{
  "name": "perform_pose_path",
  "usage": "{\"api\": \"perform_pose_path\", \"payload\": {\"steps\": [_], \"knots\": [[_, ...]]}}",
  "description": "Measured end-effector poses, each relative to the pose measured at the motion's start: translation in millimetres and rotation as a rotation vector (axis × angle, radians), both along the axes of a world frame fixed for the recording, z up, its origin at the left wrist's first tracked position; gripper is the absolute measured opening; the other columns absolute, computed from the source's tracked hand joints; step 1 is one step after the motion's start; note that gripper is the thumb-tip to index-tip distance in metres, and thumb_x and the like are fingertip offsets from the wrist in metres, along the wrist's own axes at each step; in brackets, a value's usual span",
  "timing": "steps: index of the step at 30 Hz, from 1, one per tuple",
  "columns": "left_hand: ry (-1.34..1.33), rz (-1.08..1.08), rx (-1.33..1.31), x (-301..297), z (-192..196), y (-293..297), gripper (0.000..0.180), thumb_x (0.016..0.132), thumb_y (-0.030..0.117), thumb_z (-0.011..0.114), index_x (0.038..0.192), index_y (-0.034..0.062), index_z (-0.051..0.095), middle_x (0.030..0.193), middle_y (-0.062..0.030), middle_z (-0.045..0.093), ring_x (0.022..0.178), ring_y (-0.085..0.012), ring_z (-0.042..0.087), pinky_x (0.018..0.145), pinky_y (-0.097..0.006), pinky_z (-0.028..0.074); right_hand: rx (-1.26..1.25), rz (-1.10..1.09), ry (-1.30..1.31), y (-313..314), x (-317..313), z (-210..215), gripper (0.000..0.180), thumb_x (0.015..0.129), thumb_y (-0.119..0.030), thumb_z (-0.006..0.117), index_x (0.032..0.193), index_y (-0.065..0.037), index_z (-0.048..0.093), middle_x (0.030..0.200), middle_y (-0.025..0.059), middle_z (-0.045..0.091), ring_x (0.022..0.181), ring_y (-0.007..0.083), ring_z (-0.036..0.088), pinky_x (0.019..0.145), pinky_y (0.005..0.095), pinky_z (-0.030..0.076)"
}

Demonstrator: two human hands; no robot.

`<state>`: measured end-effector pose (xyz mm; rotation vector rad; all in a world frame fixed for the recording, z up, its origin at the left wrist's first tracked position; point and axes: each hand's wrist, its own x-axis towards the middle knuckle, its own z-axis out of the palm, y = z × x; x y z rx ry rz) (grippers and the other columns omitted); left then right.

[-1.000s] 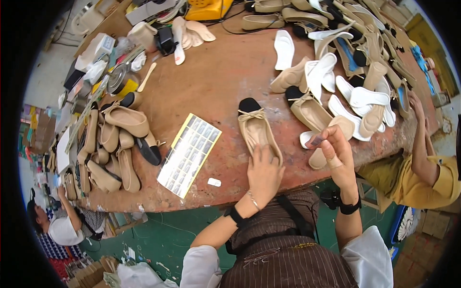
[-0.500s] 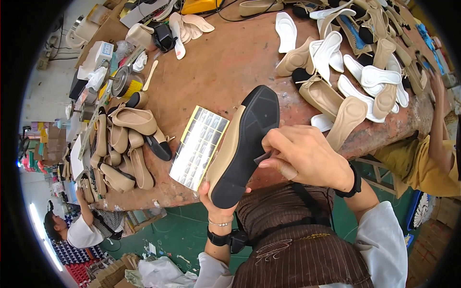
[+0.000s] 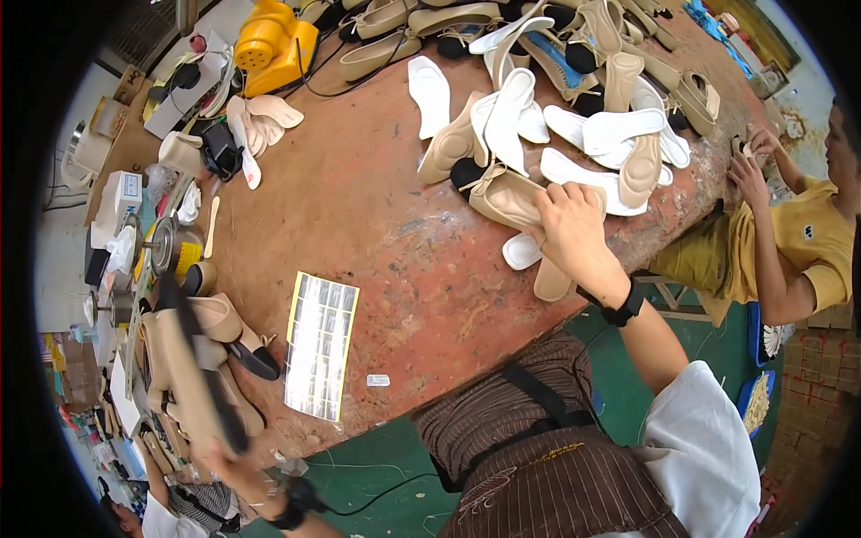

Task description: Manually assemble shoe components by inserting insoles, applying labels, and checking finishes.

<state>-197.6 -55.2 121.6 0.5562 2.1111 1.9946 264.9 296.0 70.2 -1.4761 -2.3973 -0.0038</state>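
— Two hands, what changed?
— Half a second ago both held the shoe [image 3: 188, 377] at the chest. Now the left hand [image 3: 220, 457] grips it alone at the table's [image 3: 359, 206] left edge; the right hand [image 3: 567, 220] closes on a beige flat [image 3: 504, 193] near the right edge.

Bare table centre [image 3: 377, 215] gives open passage; shoe heap [image 3: 556, 99] blocks right, shoe row [image 3: 193, 359] left, sticker sheet [image 3: 321, 345] lies flat.
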Motion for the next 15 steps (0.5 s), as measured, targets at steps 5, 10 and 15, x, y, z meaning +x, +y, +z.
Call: {"api": "perform_pose_path", "payload": {"steps": [5, 10, 15], "knots": [[0.892, 0.179, -0.791, -116.1, 38.7, 41.4, 0.044, 0.095, 0.026, 0.068, 0.122, -0.0084, 0.059, 0.123, -0.0241, 0.062, 0.123, -0.0312, 0.056, 0.1, -0.04, 0.045, 0.041, 0.131, -0.168, 5.5, 10.4, -16.7, 0.008, 0.068, -0.014, 0.074, 0.075, -0.008, 0.074, 0.091, 0.0091, 0.067, 0.101, 0.0284, 0.057, 0.109, 0.0591, 0.033], [0.138, -0.232, -0.763, 107.2, 18.2, 167.8, 0.034, 0.094, 0.009, 0.061, 0.126, -0.0017, 0.06, 0.113, -0.0115, 0.067, 0.1, -0.0167, 0.062, 0.082, -0.03, 0.051, 0.008, 0.185, 0.108, -15.3, -19.5, -9.9, 0.007, 0.076, -0.015, 0.074, 0.078, -0.008, 0.071, 0.077, 0.005, 0.066, 0.09, 0.0254, 0.058, 0.106, 0.0554, 0.036], [-0.445, -0.838, -0.19, 229.7, -85.9, 216.2, 0.062, 0.102, 0.026, 0.057, 0.153, 0.0019, 0.029, 0.126, -0.0148, 0.065, 0.102, -0.0233, 0.067, 0.081, -0.032, 0.054, 0.046, 0.447, 0.324, -69.1, -75.8, 2.8, 0.009, 0.08, -0.018, 0.076, 0.079, -0.011, 0.071, 0.067, 0.0043, 0.061, 0.074, 0.0242, 0.056, 0.083, 0.043, 0.042]]}}
